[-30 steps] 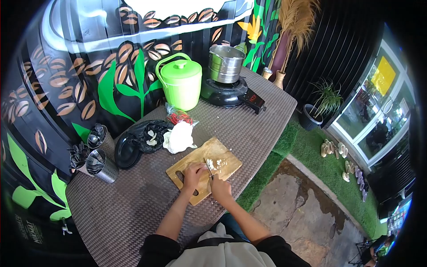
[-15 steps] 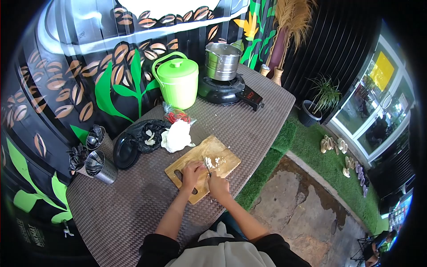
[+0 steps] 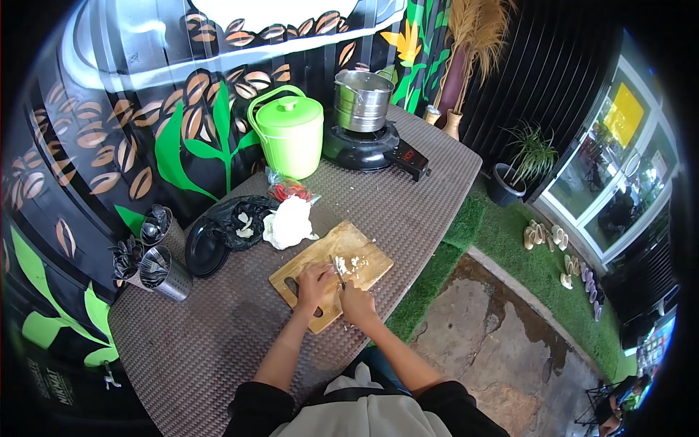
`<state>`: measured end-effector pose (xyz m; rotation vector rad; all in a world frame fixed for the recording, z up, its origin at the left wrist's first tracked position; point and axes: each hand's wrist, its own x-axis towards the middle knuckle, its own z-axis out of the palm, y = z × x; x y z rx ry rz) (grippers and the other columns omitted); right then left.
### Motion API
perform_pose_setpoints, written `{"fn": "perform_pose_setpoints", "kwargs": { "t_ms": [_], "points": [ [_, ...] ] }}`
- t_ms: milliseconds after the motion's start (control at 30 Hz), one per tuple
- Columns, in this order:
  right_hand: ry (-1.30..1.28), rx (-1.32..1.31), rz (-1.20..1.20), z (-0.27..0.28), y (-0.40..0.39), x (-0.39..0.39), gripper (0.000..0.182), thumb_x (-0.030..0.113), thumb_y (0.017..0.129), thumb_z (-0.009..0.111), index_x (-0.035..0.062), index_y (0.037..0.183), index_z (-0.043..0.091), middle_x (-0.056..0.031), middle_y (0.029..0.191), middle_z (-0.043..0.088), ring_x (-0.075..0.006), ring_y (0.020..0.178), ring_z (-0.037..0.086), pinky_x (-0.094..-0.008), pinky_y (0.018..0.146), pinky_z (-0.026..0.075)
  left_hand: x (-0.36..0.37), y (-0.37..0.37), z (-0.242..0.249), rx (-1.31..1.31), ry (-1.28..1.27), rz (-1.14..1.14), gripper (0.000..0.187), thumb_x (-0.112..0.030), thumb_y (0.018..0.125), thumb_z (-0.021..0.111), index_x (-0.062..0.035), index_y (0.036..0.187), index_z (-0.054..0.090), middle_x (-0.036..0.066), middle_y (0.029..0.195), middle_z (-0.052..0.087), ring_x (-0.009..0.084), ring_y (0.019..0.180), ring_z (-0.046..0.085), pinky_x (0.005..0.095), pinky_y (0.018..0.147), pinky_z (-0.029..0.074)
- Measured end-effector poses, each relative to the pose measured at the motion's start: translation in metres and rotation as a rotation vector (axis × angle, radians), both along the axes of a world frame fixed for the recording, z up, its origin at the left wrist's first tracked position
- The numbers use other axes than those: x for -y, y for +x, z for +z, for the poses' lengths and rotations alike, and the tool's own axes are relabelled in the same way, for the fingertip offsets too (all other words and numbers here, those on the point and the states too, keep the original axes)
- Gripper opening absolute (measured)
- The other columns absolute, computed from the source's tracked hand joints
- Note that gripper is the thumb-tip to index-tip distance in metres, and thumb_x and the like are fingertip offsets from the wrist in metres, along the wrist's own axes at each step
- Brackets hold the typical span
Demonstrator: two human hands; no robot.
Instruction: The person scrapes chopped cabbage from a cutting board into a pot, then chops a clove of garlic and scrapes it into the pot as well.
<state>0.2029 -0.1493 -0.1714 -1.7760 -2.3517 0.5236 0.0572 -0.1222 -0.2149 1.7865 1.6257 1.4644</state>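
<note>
A wooden cutting board (image 3: 369, 274) lies at an angle on the woven-pattern table. My right hand (image 3: 357, 302) is wrapped round the handle of a knife (image 3: 338, 270), whose blade points away from me over the board. Close on its left, my left hand (image 3: 315, 284) has its fingers bent and pressed together beside the blade; what they hold, if anything, is too small to make out. Small white chopped pieces (image 3: 353, 265) are scattered on the board just right of the blade. A crumpled white bundle (image 3: 290, 223) sits beyond the board.
Behind stand a green lidded bucket (image 3: 290, 138) and a metal pot (image 3: 362, 102) on a black stove (image 3: 358, 148). A black bag (image 3: 231, 218), a bag of red chillies (image 3: 285, 191), a black plate (image 3: 207, 250) and cutlery holders (image 3: 175, 279) are on the left.
</note>
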Motion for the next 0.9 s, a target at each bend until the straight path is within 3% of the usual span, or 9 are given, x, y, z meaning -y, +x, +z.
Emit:
{"fn": "perform_pose_setpoints", "kwargs": {
  "t_ms": [167, 367, 467, 567, 700, 767, 867, 900],
  "points": [
    [0.063, 0.053, -0.026, -0.015, -0.01, -0.006, 0.027, 0.024, 0.091, 0.047, -0.0012, 0.099, 0.046, -0.0217, 0.076, 0.065, -0.0379, 0.073, 0.066, -0.045, 0.062, 0.053, 0.002, 0.001, -0.001, -0.033, 0.006, 0.008, 0.016, -0.008, 0.079, 0.067, 0.0007, 0.092, 0.069, 0.016, 0.097, 0.066, 0.0294, 0.094, 0.06, 0.0369, 0.083, 0.048],
    [0.022, 0.027, 0.178, 0.012, 0.008, -0.029, 0.028, 0.026, 0.091, 0.047, -0.0008, 0.096, 0.05, -0.0213, 0.077, 0.065, -0.0382, 0.073, 0.066, -0.0446, 0.063, 0.053, 0.004, 0.002, 0.004, -0.065, -0.03, 0.006, 0.016, -0.006, 0.079, 0.066, 0.0012, 0.093, 0.068, 0.016, 0.096, 0.066, 0.0291, 0.093, 0.061, 0.0359, 0.081, 0.049],
    [0.003, -0.036, 0.077, 0.004, 0.003, -0.01, 0.03, 0.027, 0.091, 0.047, -0.0018, 0.099, 0.049, -0.022, 0.076, 0.065, -0.0388, 0.072, 0.066, -0.0446, 0.064, 0.053, 0.001, 0.001, 0.001, -0.022, -0.033, 0.029, 0.016, -0.009, 0.08, 0.066, -0.0002, 0.092, 0.07, 0.014, 0.093, 0.067, 0.0277, 0.089, 0.061, 0.0354, 0.079, 0.049],
    [0.075, 0.067, -0.014, -0.017, -0.008, 0.003, 0.031, 0.023, 0.089, 0.049, -0.0032, 0.107, 0.045, -0.0205, 0.074, 0.066, -0.0343, 0.067, 0.067, -0.0424, 0.058, 0.054, 0.003, 0.0, -0.003, -0.027, -0.016, 0.027, 0.015, -0.006, 0.078, 0.067, 0.0014, 0.091, 0.068, 0.015, 0.094, 0.066, 0.0292, 0.091, 0.061, 0.0356, 0.08, 0.049],
    [0.157, 0.083, -0.025, -0.017, -0.013, -0.012, 0.03, 0.022, 0.09, 0.048, -0.0032, 0.105, 0.049, -0.0187, 0.072, 0.066, -0.0323, 0.063, 0.067, -0.0411, 0.055, 0.053, 0.003, 0.001, 0.004, -0.09, 0.015, 0.021, 0.016, -0.009, 0.08, 0.066, 0.001, 0.092, 0.069, 0.014, 0.096, 0.067, 0.0294, 0.091, 0.061, 0.036, 0.08, 0.049],
    [0.046, 0.071, 0.095, -0.001, -0.008, -0.034, 0.031, 0.019, 0.086, 0.051, -0.0043, 0.106, 0.053, -0.0213, 0.082, 0.067, -0.0339, 0.077, 0.067, -0.0422, 0.067, 0.054, 0.003, 0.002, 0.005, -0.116, 0.019, 0.013, 0.017, -0.01, 0.08, 0.066, 0.0005, 0.093, 0.069, 0.014, 0.097, 0.067, 0.029, 0.091, 0.061, 0.0357, 0.081, 0.049],
    [-0.077, 0.065, 0.168, 0.028, 0.0, -0.045, 0.028, 0.015, 0.084, 0.052, -0.005, 0.103, 0.056, -0.0228, 0.087, 0.066, -0.0343, 0.082, 0.067, -0.0427, 0.07, 0.054, 0.006, -0.002, 0.004, -0.094, 0.011, 0.015, 0.018, -0.011, 0.08, 0.065, 0.0006, 0.094, 0.069, 0.015, 0.098, 0.067, 0.0294, 0.092, 0.061, 0.0362, 0.082, 0.049],
    [-0.114, 0.071, 0.173, 0.032, 0.001, -0.042, 0.024, 0.015, 0.083, 0.053, -0.0043, 0.096, 0.059, -0.0233, 0.089, 0.066, -0.0345, 0.084, 0.067, -0.0431, 0.072, 0.054, 0.006, -0.002, 0.004, -0.093, -0.002, 0.018, 0.018, -0.01, 0.081, 0.065, 0.0019, 0.093, 0.068, 0.015, 0.098, 0.067, 0.0302, 0.093, 0.061, 0.0371, 0.083, 0.048]
  ]
}}
